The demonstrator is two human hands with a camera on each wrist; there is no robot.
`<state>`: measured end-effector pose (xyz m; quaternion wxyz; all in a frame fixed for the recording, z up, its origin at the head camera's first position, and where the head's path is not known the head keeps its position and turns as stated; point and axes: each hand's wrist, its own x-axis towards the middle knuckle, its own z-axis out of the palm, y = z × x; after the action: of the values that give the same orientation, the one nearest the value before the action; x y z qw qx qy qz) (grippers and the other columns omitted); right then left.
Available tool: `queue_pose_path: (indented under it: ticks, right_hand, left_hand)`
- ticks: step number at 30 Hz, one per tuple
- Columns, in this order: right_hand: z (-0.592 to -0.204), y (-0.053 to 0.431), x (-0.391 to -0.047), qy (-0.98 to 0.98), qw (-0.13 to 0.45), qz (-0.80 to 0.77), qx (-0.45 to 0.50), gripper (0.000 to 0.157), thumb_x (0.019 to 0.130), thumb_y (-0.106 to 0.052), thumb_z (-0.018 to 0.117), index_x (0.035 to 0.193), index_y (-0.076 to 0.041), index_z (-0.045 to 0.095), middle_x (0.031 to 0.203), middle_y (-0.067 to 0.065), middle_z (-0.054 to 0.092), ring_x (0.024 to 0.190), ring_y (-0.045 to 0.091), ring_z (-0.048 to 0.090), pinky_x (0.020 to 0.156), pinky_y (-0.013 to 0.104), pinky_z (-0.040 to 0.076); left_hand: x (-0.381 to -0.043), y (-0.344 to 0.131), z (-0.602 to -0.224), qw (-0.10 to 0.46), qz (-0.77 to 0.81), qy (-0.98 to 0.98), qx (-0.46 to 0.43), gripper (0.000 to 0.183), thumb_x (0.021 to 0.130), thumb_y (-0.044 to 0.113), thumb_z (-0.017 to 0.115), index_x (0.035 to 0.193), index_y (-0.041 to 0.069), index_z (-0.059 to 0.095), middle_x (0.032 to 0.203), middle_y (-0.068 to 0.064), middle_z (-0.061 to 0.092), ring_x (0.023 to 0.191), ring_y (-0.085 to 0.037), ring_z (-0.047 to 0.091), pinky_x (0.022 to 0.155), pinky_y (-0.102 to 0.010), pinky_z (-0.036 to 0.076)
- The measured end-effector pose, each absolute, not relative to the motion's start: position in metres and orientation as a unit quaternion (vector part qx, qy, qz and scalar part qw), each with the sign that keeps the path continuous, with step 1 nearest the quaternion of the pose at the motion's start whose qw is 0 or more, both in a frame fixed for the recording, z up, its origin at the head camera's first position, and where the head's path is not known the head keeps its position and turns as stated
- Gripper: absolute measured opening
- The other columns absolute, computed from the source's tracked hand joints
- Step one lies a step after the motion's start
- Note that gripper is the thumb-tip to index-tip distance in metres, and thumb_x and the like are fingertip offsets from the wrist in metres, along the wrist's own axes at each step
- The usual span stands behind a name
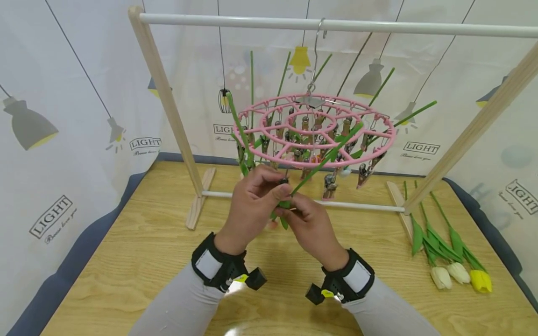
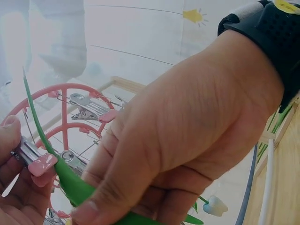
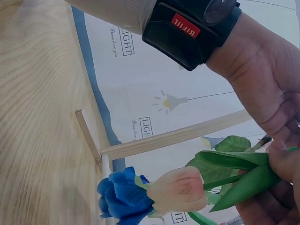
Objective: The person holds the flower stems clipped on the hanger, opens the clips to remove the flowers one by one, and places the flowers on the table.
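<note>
My left hand (image 1: pixel 248 210) pinches a metal clip (image 2: pixel 35 157) with pink tips, which belongs to the pink round hanger (image 1: pixel 395 135). My right hand (image 1: pixel 313 228) grips the green stem and leaves of an artificial tulip (image 3: pixel 178 190), whose pale pink head hangs downward. In the left wrist view the stem (image 2: pixel 36 108) passes right beside the clip's pink tips; whether the tips hold it I cannot tell. A blue flower (image 3: pixel 124 194) shows next to the tulip head in the right wrist view. Several other green stems stick up through the hanger.
The hanger hooks over the white bar (image 1: pixel 235 21) of a wooden-legged rack. Other clips, such as an unloaded clip (image 1: pixel 329 186), dangle from its ring. On the table (image 1: pixel 138 280) at right lie two white tulips (image 1: pixel 441 277) and a yellow tulip (image 1: pixel 481 281).
</note>
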<state>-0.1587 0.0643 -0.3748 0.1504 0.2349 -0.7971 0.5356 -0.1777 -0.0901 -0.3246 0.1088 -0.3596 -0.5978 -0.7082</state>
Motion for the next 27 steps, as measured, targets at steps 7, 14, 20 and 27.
queue_pose_path:
  ticks: [7,14,20,27]
  right_hand:
    - [-0.379,0.069,-0.157,-0.805,0.146,0.524,0.238,0.021,0.091,-0.022,0.058,0.111,-0.022,0.065,0.101,0.001,0.066,0.086,0.011,0.061,0.062,0.032,0.055]
    - [-0.383,0.083,-0.15,-0.825,0.152,0.486,0.246,0.026,0.093,-0.02,0.056,0.118,-0.02,0.062,0.108,0.002,0.064,0.09,0.01,0.06,0.067,0.03,0.056]
    - [-0.378,0.092,-0.14,-0.824,0.15,0.477,0.268,0.021,0.095,-0.014,0.052,0.114,-0.016,0.062,0.125,0.006,0.059,0.107,0.014,0.056,0.076,0.033,0.057]
    - [-0.366,0.107,-0.124,-0.817,0.198,0.456,0.291,0.016,0.089,-0.003,0.058,0.099,-0.015,0.065,0.118,0.009,0.063,0.103,0.018,0.058,0.065,0.024,0.054]
  left_hand:
    - [-0.178,-0.09,-0.324,0.132,-0.697,-0.606,-0.36,0.022,0.088,0.014,0.063,0.105,0.001,0.058,0.099,-0.017,0.057,0.089,-0.026,0.06,0.08,-0.037,0.055]
    - [-0.179,-0.088,-0.322,0.129,-0.699,-0.624,-0.325,0.031,0.087,0.016,0.064,0.115,0.004,0.06,0.106,-0.016,0.059,0.095,-0.024,0.059,0.083,-0.033,0.053]
    - [-0.18,-0.087,-0.324,0.126,-0.707,-0.626,-0.304,0.036,0.086,0.017,0.066,0.116,0.0,0.059,0.108,-0.017,0.059,0.094,-0.024,0.061,0.083,-0.034,0.054]
    - [-0.18,-0.087,-0.325,0.121,-0.713,-0.62,-0.305,0.037,0.087,0.021,0.066,0.118,0.003,0.059,0.109,-0.017,0.058,0.092,-0.025,0.061,0.081,-0.035,0.056]
